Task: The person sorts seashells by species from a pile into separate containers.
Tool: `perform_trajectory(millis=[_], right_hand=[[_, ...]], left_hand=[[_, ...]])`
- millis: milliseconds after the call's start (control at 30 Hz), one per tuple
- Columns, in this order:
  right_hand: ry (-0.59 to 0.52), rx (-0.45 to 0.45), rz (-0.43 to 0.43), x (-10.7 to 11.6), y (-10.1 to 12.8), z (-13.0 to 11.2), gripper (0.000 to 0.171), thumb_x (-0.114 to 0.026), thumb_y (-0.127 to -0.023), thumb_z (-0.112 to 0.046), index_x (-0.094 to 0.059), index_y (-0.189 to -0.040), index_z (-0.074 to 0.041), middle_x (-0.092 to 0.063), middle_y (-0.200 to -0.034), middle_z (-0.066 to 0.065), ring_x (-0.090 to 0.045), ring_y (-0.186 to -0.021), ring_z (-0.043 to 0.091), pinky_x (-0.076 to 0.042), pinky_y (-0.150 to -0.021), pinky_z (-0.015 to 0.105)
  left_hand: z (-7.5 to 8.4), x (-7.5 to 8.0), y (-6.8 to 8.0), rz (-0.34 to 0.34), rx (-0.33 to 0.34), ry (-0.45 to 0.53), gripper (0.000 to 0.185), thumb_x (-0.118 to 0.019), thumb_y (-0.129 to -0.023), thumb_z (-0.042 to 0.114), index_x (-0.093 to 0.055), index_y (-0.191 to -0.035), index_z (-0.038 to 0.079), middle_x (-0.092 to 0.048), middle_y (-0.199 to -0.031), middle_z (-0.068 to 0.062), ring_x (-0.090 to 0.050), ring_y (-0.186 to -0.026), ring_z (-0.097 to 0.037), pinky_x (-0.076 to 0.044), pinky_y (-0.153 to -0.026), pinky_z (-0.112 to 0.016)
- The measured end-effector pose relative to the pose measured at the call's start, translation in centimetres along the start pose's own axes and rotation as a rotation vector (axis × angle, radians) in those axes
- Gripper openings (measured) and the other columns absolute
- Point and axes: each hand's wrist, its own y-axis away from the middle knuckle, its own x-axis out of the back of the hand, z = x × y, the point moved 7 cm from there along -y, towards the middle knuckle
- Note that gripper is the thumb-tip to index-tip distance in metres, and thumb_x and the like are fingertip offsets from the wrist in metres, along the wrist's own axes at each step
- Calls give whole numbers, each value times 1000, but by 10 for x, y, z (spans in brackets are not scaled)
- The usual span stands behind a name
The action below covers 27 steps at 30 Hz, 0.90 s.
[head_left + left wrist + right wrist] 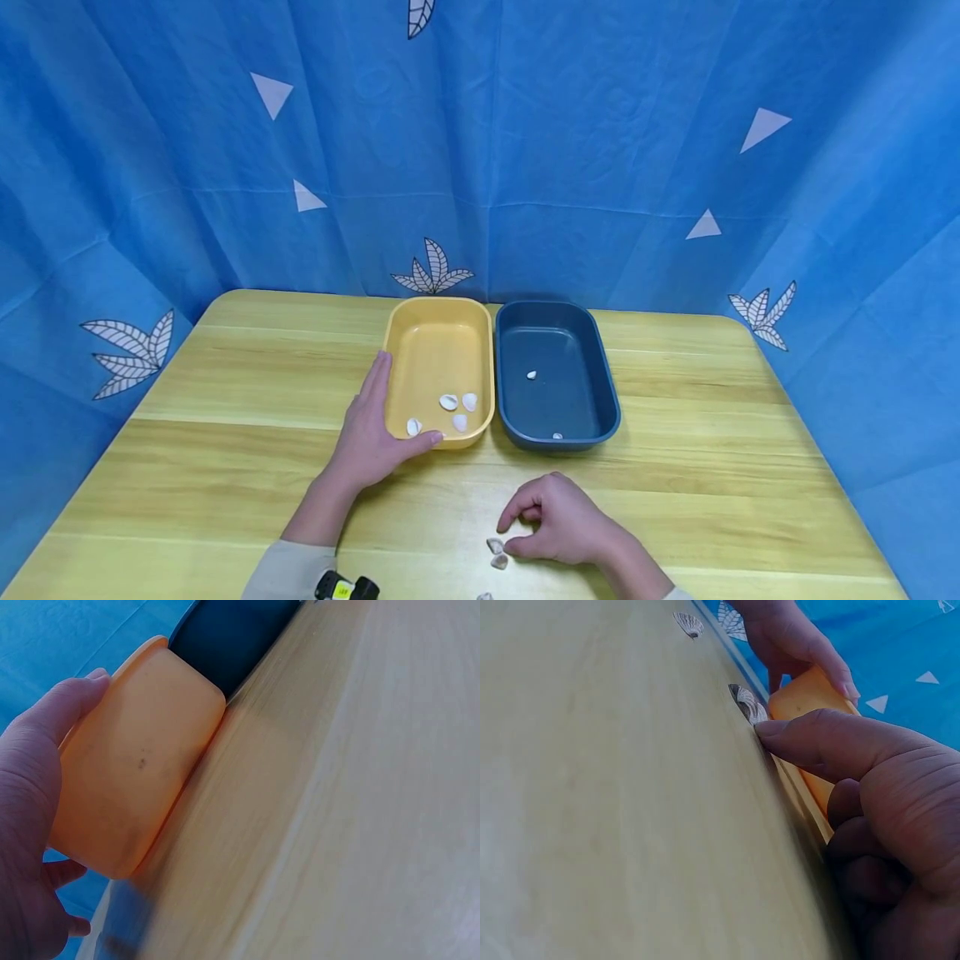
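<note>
At right fingers (517, 503), two shells (495, 545), wooden table (720, 475)

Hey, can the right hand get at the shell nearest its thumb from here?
Probably yes: the right hand has its thumb right by the shell, with nothing visible in the way.

1. The table (712, 467) has a pale yellow wood-grain top, banded from side to side, with rounded far corners.
2. Toward its far edge stands a yellow bin (438, 350), upright.
3. Just beside it, to the right, stands a dark blue bin (555, 350), also upright.
4. Nearer the person lie two small shells (495, 546), close together; whether they touch is unclear.
5. A third shell (485, 596) lies nearer still, partly cut off in the head view.
</note>
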Motion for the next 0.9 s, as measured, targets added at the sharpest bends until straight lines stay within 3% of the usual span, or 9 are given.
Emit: perform_trajectory(millis=[367, 600, 900], right_hand=[[17, 20, -23, -3, 0, -5, 26, -88, -70, -13, -77, -85, -31, -35, -59, -22, -33, -55, -6, -31, -53, 13], [25, 46, -36, -6, 2, -7, 21, -91, -72, -23, -78, -86, -32, -39, -58, -18, -35, -56, -7, -33, -53, 13], [93, 74, 2, -5, 1, -11, 21, -87, -72, -15, -76, -79, -32, -35, -59, -25, -35, -56, -8, -33, -55, 12]], left_hand=[[-2, -1, 1, 3, -2, -6, 129, -83, -68, 65, -3, -162, 26, -6, -166, -1, -15, -148, -33, -21, -112, -62], [0, -1, 2, -7, 16, 6, 130, -82, -68, 67, -4, -162, 25, -5, -166, 2, -14, -148, -32, -21, -113, -61], [-1, -1, 1, -5, 16, -2, 130, -82, -67, 68, -3, -162, 26, -4, -166, 3, -14, -148, -32, -21, -113, -62]])
